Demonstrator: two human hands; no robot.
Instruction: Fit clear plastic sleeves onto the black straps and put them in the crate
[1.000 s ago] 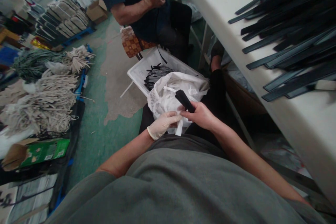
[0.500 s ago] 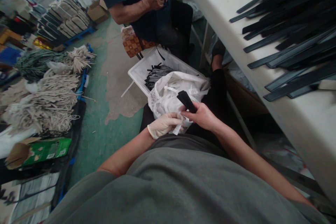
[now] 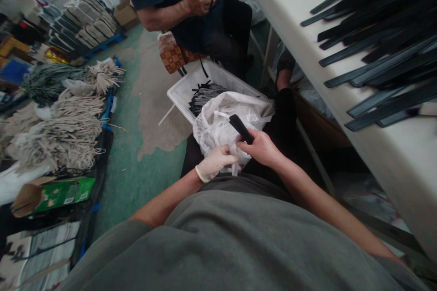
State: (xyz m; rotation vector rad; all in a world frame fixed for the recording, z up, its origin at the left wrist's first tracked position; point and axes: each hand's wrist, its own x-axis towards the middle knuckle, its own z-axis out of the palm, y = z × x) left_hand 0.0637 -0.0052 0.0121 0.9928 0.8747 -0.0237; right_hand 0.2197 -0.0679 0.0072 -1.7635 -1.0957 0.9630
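Note:
My right hand (image 3: 262, 146) is closed around a black strip (image 3: 241, 129), whose far end points up and to the left. My left hand (image 3: 214, 163) wears a pale glove, its fingers pinched on a small white strip (image 3: 234, 169) that hangs below them. Both hands are close together over a white bag (image 3: 208, 120) filled with pale strips. Under and behind the bag stands a white bin (image 3: 177, 93) with a bundle of dark strips (image 3: 204, 96) in it.
Many black strips (image 3: 362, 59) lie on the white table (image 3: 287, 7) at right. A seated person (image 3: 186, 13) works across from me, holding a thin strip. Bundles of pale cords (image 3: 64, 132) and a green box (image 3: 70, 192) are on the left.
My left hand has turned slightly, and the white strip now hangs straighter below it. The black strip in my right hand looks narrower. The other person's hands have shifted slightly.

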